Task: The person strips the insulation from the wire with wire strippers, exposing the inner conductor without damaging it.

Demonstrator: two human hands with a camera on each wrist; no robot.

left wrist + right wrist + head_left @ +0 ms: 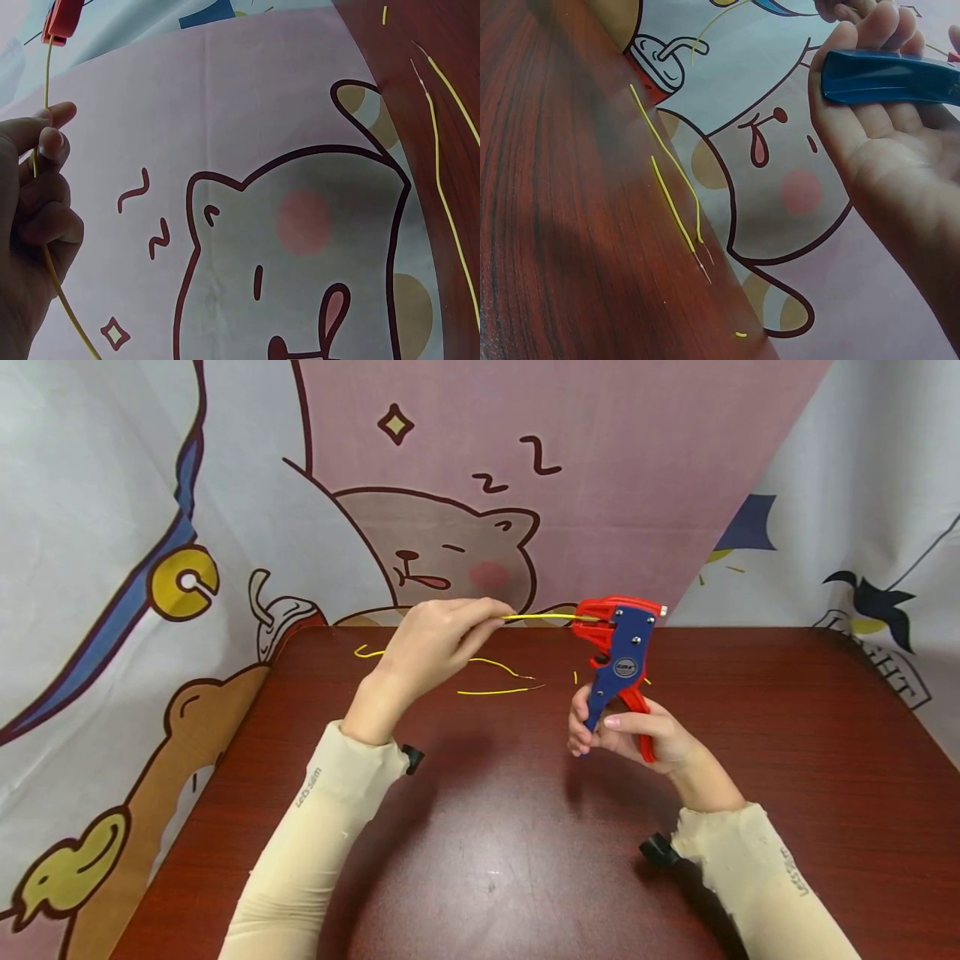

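Note:
My left hand (435,643) pinches a yellow wire (547,617) between thumb and fingertips above the table. In the left wrist view the wire (47,79) passes through the left hand (45,195) and trails out below it. Its far end goes into the red jaws of a red and blue wire stripper (626,652), where the tip is hidden. My right hand (660,735) grips the stripper upright by its handles, fingers round the blue one and palm by the red one. In the right wrist view the blue handle (892,76) lies across the fingers of the right hand (900,150).
Two yellow wires with bared ends lie on the brown table (480,827) towards its back: a shorter wire (491,692) and a longer wire (495,664). A small yellow offcut (576,677) lies near the stripper. Behind the table hangs a cartoon-print cloth (637,485).

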